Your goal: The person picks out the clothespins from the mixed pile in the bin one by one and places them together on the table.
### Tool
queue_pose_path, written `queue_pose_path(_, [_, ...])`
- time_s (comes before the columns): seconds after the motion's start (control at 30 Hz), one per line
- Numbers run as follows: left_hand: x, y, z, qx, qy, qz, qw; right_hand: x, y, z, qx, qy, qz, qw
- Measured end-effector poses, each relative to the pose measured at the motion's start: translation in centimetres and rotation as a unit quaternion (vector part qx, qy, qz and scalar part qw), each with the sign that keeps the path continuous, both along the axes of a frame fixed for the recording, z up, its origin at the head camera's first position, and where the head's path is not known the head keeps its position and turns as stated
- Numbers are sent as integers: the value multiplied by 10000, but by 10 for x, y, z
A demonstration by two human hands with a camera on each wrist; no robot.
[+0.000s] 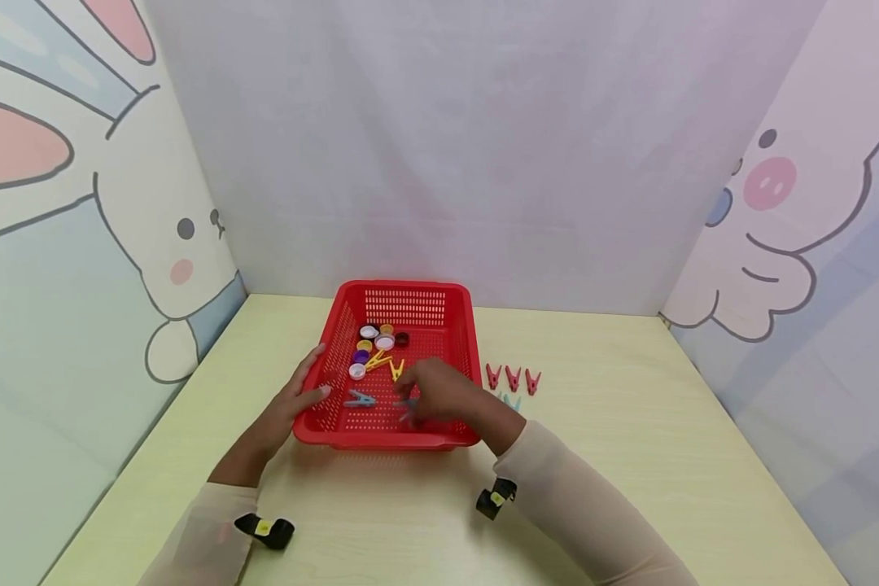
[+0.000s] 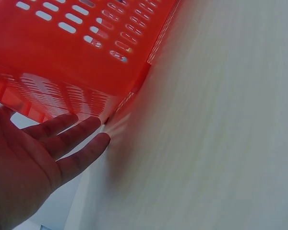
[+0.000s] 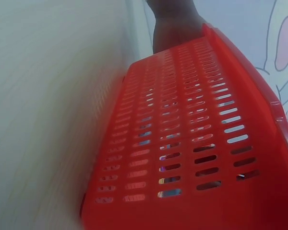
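Observation:
A red plastic basket (image 1: pixel 388 440) stands on the table. My left hand (image 1: pixel 290 407) rests at its left side, thumb over the rim; in the left wrist view, the left hand (image 2: pixel 31 165) has its fingers spread and straight beside the outer wall. My right hand (image 1: pixel 439 392) reaches into the basket, its fingers bent down at a light blue clothespin (image 1: pixel 406 407). The hand partly covers this clothespin, and a firm grip cannot be made out. Another light blue clothespin (image 1: pixel 361 399) lies to its left. Yellow clothespins (image 1: pixel 378 360) lie farther back.
Several bottle caps (image 1: pixel 384 343) lie at the back left inside the basket. Right of the basket, three red clothespins (image 1: pixel 513 378) stand in a row on the table (image 1: pixel 615 423), with light blue clothespins (image 1: pixel 513 403) in front, partly hidden by my right arm.

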State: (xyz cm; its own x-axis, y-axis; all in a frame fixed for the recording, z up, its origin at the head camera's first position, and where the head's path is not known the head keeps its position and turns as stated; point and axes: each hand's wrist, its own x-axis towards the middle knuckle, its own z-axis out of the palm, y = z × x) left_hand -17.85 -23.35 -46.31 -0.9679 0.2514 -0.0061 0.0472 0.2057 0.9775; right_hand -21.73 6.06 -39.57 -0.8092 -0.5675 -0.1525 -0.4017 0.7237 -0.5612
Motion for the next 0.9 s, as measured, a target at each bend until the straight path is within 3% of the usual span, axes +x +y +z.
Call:
queue_pose_path(0.2, [0,-1,0,-24,23,-3,10000,0,-2,1,-103,395,93,9991])
queue_pose_path(0.6, [-1,-1,1,-28,-62,20,10000,2,-4,5,250,1133,135,9932])
queue_pose_path(0.9, [-1,-1,2,10,-17,-16,10000,-6,-2,3,967,895,413,9904])
